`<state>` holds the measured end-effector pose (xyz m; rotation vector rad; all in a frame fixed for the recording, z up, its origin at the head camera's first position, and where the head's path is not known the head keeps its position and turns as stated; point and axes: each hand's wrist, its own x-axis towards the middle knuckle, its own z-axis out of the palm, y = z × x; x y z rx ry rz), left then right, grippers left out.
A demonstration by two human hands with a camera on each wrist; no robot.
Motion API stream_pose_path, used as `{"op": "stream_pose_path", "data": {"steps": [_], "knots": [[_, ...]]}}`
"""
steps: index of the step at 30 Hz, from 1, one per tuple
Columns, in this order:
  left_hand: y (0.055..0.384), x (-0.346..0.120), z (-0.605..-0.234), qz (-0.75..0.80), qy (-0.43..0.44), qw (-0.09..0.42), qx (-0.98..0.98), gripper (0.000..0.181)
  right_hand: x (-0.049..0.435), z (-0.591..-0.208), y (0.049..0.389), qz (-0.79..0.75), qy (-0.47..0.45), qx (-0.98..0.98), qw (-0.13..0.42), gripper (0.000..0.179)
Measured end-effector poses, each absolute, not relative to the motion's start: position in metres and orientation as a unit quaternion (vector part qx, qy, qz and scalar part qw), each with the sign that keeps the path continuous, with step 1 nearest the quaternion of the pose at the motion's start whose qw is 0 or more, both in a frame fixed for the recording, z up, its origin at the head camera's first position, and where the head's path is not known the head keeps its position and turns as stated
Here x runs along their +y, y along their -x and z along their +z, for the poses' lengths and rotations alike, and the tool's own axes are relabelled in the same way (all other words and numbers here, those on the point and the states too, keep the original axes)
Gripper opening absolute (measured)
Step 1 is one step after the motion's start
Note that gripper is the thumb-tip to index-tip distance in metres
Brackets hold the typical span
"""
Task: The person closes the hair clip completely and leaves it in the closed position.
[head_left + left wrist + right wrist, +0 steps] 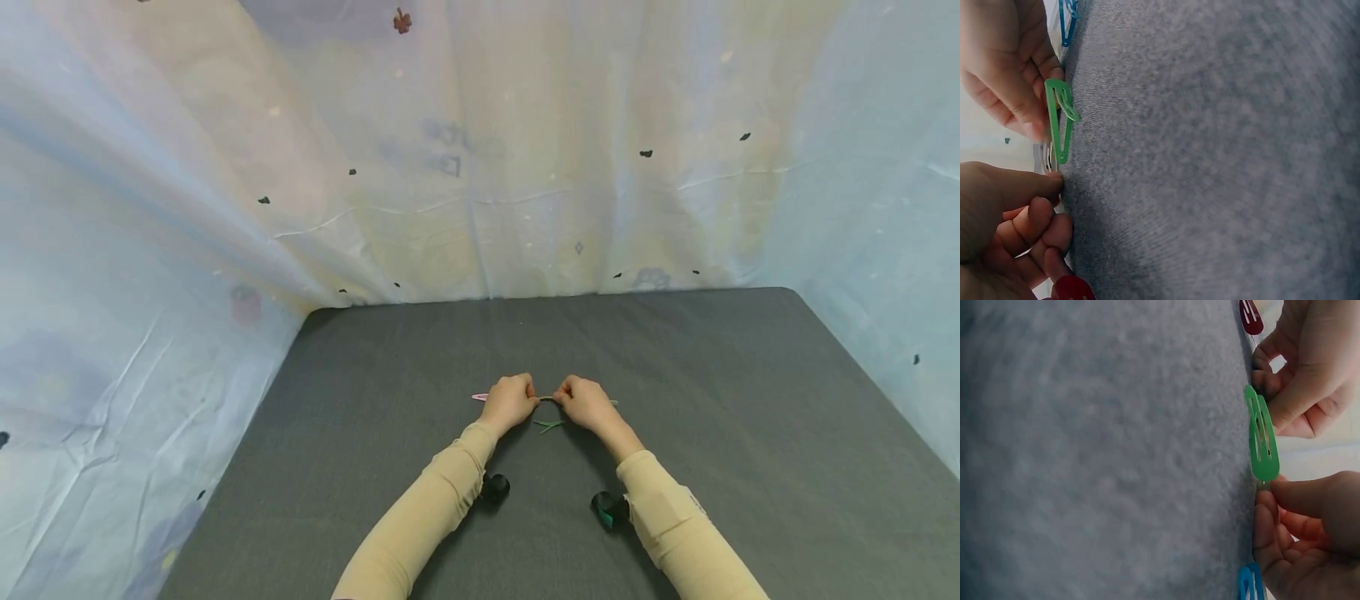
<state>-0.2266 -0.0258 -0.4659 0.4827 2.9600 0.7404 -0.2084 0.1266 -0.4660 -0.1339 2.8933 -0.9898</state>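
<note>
In the head view, a slim pale hair clip [547, 398] spans the gap between my two hands. My left hand [510, 402] pinches one end between thumb and fingertips; my right hand [587, 405] pinches the other. The left wrist view shows only part of this pale clip [1048, 157], behind a green snap clip [1052, 119]. That green clip [549, 426] lies on the near side of the hands. A red clip [1075, 289] lies beside my left hand and a blue clip [1245, 582] beside my right, each partly hidden.
A dark grey cloth surface [420, 358] lies under everything. Pale patterned curtains [487, 167] hang along its back and sides. Black rounded devices [495, 487] sit below both wrists, close over the cloth.
</note>
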Motion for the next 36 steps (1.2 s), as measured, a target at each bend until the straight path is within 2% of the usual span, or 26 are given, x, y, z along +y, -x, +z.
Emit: {"op": "stream_pose_path", "data": {"steps": [19, 29, 36], "knots": [[0.225, -0.024, -0.471, 0.260, -0.152, 0.016, 0.953, 0.009, 0.124, -0.470, 0.207, -0.306, 0.042, 0.951, 0.026, 0.007], [0.234, -0.025, -0.457, 0.260, -0.156, 0.054, 0.951, 0.010, 0.127, -0.445, 0.215, -0.338, 0.052, 0.939, 0.046, 0.014], [0.230, -0.015, -0.441, 0.285, -0.168, 0.050, 0.942, 0.010, 0.138, -0.424, 0.207, -0.377, 0.054, 0.923, 0.049, 0.019]]}}
